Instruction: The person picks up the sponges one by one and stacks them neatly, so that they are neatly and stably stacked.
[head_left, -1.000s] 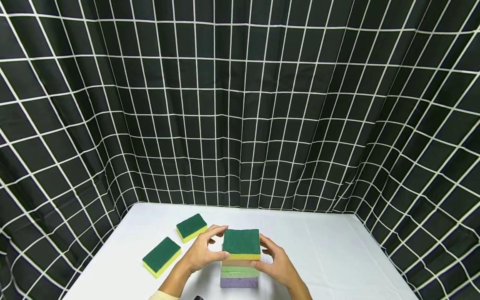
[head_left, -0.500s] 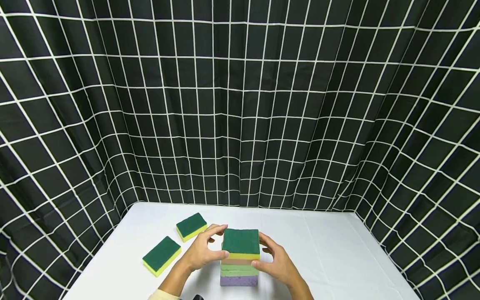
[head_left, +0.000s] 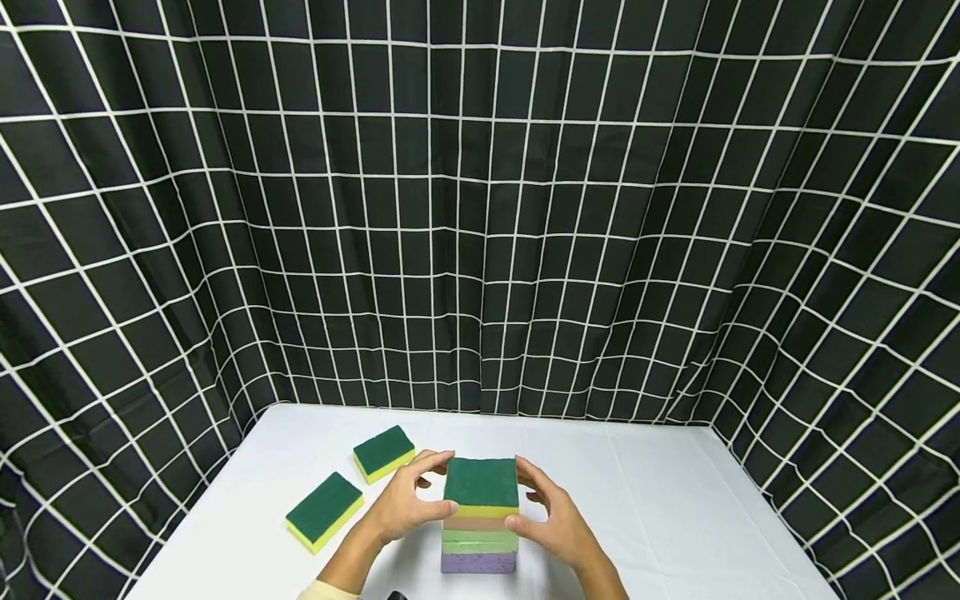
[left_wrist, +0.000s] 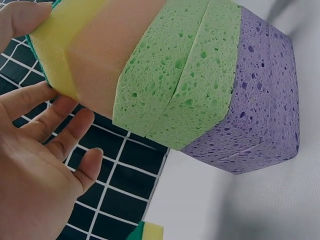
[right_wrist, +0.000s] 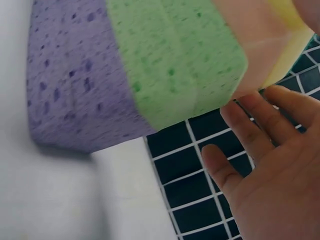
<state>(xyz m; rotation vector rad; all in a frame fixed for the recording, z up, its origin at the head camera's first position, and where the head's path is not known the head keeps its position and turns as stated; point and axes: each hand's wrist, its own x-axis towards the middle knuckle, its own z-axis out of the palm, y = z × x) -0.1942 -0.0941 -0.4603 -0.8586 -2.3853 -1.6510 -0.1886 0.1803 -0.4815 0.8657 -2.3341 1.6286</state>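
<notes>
A neat stack of sponges stands on the white table in the head view. On top lies a yellow scrub sponge with a dark green scouring face (head_left: 482,482). Below it come a peach sponge layer (left_wrist: 112,52), light green sponge layers (left_wrist: 182,75) and a purple sponge base (left_wrist: 262,92). My left hand (head_left: 405,500) holds the scrub sponge's left side, thumb at the front corner and index finger at the back. My right hand (head_left: 558,521) is around the right side, its thumb by the peach layer and fingertips at the peach and yellow edges in the right wrist view.
Two more green-and-yellow scrub sponges lie left of the stack, one nearer (head_left: 324,511) and one farther back (head_left: 383,453). A black curtain with a white grid (head_left: 480,250) encloses the white table (head_left: 645,492) at the back and sides.
My right hand's index finger and thumb have shifted slightly along the stack's right side. The left hand and the stack stay almost the same.
</notes>
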